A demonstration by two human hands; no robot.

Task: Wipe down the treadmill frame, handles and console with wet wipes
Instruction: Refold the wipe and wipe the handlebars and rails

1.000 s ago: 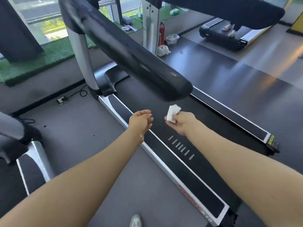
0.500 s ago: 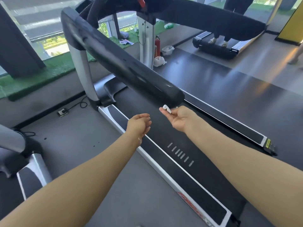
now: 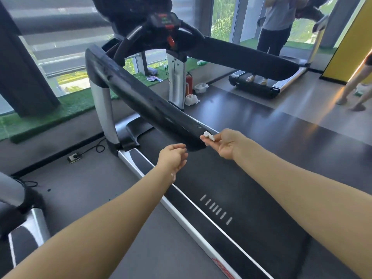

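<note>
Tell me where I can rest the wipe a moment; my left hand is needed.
Bare: the belt between its side rails, below both hands. Crowded: the near handrail end, where the right hand pinches the wipe.

My right hand (image 3: 223, 143) pinches the small crumpled white wipe (image 3: 208, 136) against the near end of the long black padded handrail (image 3: 145, 101); my left hand (image 3: 173, 158) hangs just left, above the dark treadmill belt (image 3: 231, 188).

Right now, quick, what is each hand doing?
Left hand: loosely curled, holding nothing.
Right hand: pinching a white wet wipe at the end of the black handle.
</note>
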